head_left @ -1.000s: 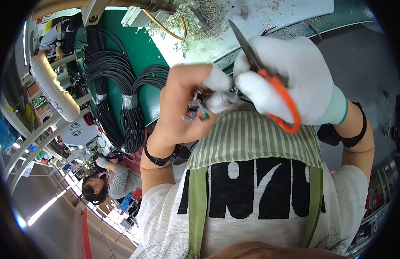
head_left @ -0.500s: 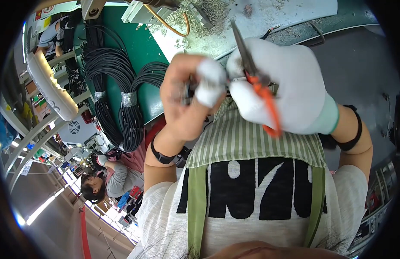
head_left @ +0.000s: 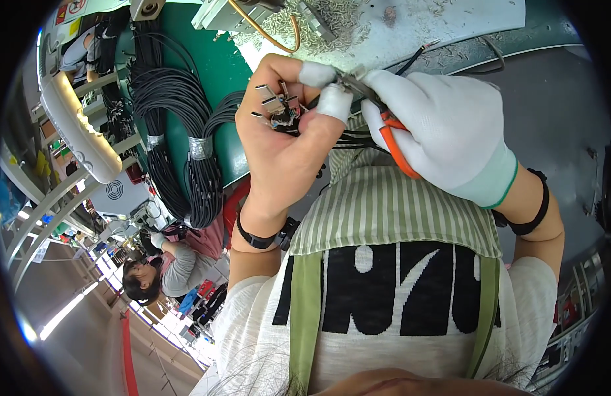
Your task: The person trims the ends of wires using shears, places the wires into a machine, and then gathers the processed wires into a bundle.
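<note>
My left hand (head_left: 285, 145), bare but for white finger covers on thumb and forefinger, is closed on several black cables (head_left: 361, 140). Their metal connector ends (head_left: 274, 104) stick out from the palm. Thumb and forefinger pinch a small metallic end (head_left: 348, 80), its details too small to make out. My right hand (head_left: 444, 125), in a white glove with a green cuff, is wrapped round scissors with orange handles (head_left: 399, 153). The scissors' dark blades (head_left: 368, 91) reach the pinched end between my two hands.
Small pale offcuts (head_left: 345, 30) litter the white board (head_left: 411, 39) ahead. Coiled black cable bundles (head_left: 170, 99) lie on the green table (head_left: 216, 59) at left. A lit lamp (head_left: 81, 129) hangs at far left. A co-worker (head_left: 180, 264) sits beyond, lower left.
The scissors have swung from pointing up and away to leftward, their blades now at the end in my left fingers. My left hand has turned, bringing the connectors into clearer view.
</note>
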